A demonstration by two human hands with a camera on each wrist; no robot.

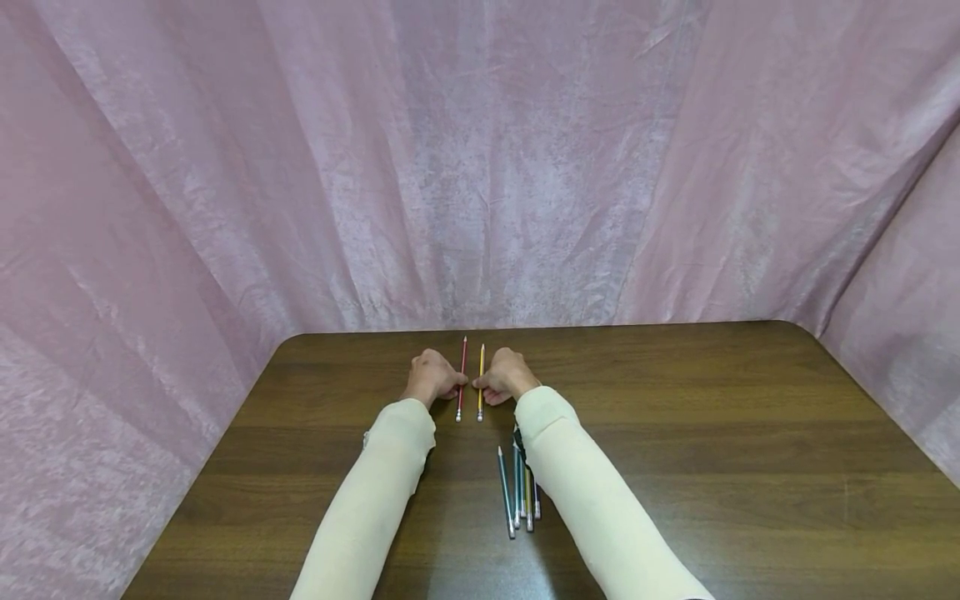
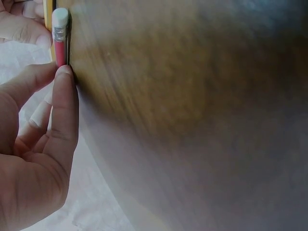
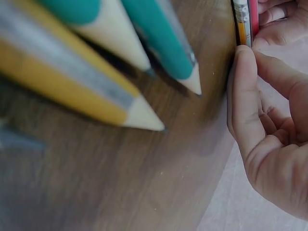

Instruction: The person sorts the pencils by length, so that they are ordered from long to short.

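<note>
Near the table's far edge, a red pencil [image 1: 462, 358] and a yellow pencil [image 1: 482, 367] lie side by side with a small gap, white eraser ends toward me and tips away. My left hand [image 1: 435, 377] pinches the red pencil between thumb and forefinger; the left wrist view shows its eraser [image 2: 60, 18] just beyond the fingertips. My right hand [image 1: 507, 375] pinches the yellow pencil the same way, its metal band [image 3: 242, 13] showing in the right wrist view. Each hand comes in from its own side, thumbs facing each other.
Several pencils, mostly green [image 1: 506, 492], lie in a loose bunch nearer me, partly hidden under the right sleeve [image 1: 592, 500]. Their sharpened tips, including a yellow pencil [image 3: 86, 72], loom close to the right wrist camera. A pink curtain [image 1: 480, 167] hangs behind the brown wooden table [image 1: 712, 433].
</note>
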